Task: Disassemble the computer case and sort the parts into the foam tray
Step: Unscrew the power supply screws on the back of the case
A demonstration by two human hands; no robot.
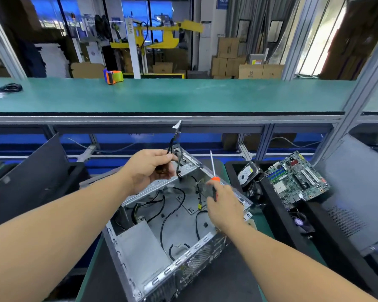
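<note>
Cable work right now: the left hand [147, 168] pinches a black cable bundle [172, 144] between thumb and curled fingers, lifting it clear of the far corner of the computer case [162, 227], its white connector [177, 124] sticking up above the hand. The right hand [224, 209] is wrapped around the black handle of a screwdriver [213, 171], its grip closed on the tool, orange collar showing and the shaft pointing up and away, tip in the air and off any screw.

To do this well, I reckon the pull should follow the cable's own run, easing it out of the chassis frame rather than yanking sideways against sheet-metal edges (those look sharp). The other end looks tethered somewhere inside, so tracing it to its anchor before tugging would be wise. The screwdriver hand could brace the case wall to stop it sliding.

The case sits open side up on the dark mat of the worktop [92, 269], between the two forearms. Its long axis runs from near-left to far-right, the perforated panel towards the camera and the drive cage end away. Loose black leads lie on its floor.

To the right, the foam tray [271, 192] already carries a hard drive [247, 175] and a motherboard [297, 177], tilted against its edge
</note>
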